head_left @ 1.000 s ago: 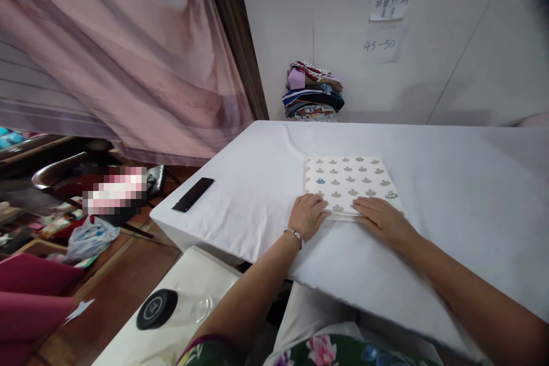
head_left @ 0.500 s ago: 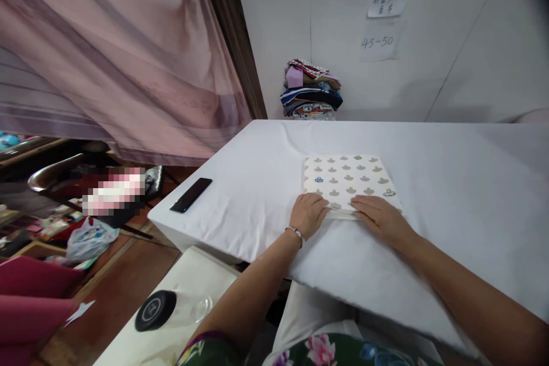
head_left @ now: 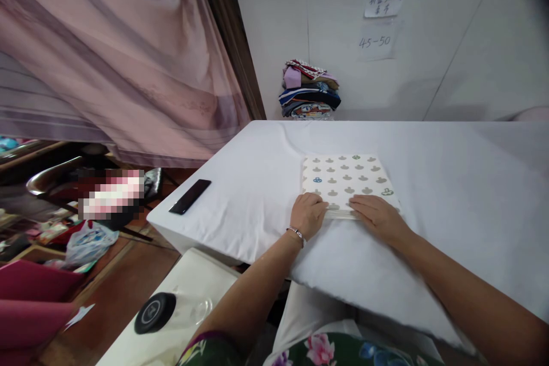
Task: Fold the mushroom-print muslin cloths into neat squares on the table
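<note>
A folded cloth point(head_left: 345, 177), cream with grey mushroom-like prints and a few blue and green ones, lies flat on the white-covered table point(head_left: 240, 183). Its layered edge faces me. My left hand point(head_left: 307, 214), with a bracelet at the wrist, is closed at the near left corner, fingers curled over the top and thumb by the front edge. Across the near right part of the cloth, the fingers of my right hand point(head_left: 377, 217) lie stretched out and together on top. The right thumb is hidden.
A black phone point(head_left: 190, 196) lies on the table's left side. Behind the far edge, a stack of folded fabrics point(head_left: 309, 90) stands against the wall. A white surface point(head_left: 206, 269) at lower left bears a round black object point(head_left: 155, 313). A pink curtain point(head_left: 171, 68) hangs at left.
The view has shifted very slightly. Both hands remain at the near edge of the folded cloth, which has not visibly moved on the table.
</note>
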### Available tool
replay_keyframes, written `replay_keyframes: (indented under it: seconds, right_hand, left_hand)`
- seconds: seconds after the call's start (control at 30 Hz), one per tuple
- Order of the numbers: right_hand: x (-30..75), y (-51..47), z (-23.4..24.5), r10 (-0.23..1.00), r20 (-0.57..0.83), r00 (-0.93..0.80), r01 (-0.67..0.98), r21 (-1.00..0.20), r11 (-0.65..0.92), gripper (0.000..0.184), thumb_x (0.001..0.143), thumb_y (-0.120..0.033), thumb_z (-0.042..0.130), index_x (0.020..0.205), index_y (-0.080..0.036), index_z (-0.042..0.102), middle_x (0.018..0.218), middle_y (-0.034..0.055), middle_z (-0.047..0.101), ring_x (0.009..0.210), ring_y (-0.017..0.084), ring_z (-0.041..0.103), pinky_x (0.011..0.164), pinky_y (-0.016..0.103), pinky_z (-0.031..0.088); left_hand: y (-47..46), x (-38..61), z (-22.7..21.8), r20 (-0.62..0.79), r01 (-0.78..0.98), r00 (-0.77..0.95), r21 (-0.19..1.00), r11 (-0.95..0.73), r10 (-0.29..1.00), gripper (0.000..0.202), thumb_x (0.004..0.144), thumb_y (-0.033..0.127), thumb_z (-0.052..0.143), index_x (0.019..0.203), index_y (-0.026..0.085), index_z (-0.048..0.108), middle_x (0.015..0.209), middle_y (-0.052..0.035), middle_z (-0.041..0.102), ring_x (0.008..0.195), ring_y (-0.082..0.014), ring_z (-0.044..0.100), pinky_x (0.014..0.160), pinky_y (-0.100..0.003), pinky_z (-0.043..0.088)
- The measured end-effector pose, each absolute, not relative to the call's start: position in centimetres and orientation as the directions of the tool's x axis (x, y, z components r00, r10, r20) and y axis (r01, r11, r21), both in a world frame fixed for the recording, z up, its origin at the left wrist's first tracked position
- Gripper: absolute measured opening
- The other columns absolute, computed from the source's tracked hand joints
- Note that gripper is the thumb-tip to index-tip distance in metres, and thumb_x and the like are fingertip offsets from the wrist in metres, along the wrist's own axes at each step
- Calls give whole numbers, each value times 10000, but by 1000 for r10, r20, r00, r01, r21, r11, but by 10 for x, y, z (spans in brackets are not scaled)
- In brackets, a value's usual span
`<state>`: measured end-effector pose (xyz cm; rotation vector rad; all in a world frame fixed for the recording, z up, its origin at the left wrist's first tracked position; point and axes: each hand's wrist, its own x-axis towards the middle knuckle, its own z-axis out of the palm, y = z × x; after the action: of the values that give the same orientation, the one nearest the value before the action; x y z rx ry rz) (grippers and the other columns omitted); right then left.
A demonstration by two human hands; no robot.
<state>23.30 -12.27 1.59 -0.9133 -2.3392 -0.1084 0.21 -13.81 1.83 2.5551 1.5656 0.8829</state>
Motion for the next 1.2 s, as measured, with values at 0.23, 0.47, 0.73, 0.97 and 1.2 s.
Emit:
replay_keyframes:
  seconds: [0.23,0.47,0.73,0.97,1.2]
  right_hand:
    - [232,-123,16,572,587,-573,636,-122,762,262,892,-257,424,1066,-247,620,1074,40,650,1005,201,585,856,404,486]
    - [230,-122,11,586,618,-525,666,-130,734,250,886,-250,438,1017,-220,649,1028,53,669,966,196,603,847,383,490]
    - [232,-121,9,583,614,-532,647,-149,748,252,889,-255,433,1026,-249,643,1047,43,660,975,201,597,838,406,495]
    - [236,-122,10,557,574,-601,617,-111,779,273,882,-275,449,1100,-225,606,1114,58,628,1039,208,564,877,413,481]
    - [235,-123,8,574,636,-516,681,-101,725,258,886,-229,438,1049,-216,637,1043,59,659,966,196,598,831,367,503]
  left_hand:
    - [-136,4,18,411,845,337,264,-465,847,210,850,222,465,875,250,672,852,-48,606,881,-190,496,757,-352,376]
    - [-139,3,14,468,806,374,263,-530,801,196,857,218,470,874,245,663,842,-37,597,845,-186,488,737,-334,370]
    - [-141,1,22,422,812,433,203,-548,797,149,836,278,532,938,248,638,890,-41,584,860,-189,488,757,-325,373]
    - [-138,3,22,421,835,422,164,-525,803,188,878,282,457,899,224,634,881,-48,581,849,-178,494,750,-323,367]
    - [-140,7,22,419,849,467,34,-527,779,199,880,284,444,871,195,621,872,-35,591,836,-166,487,731,-311,366]
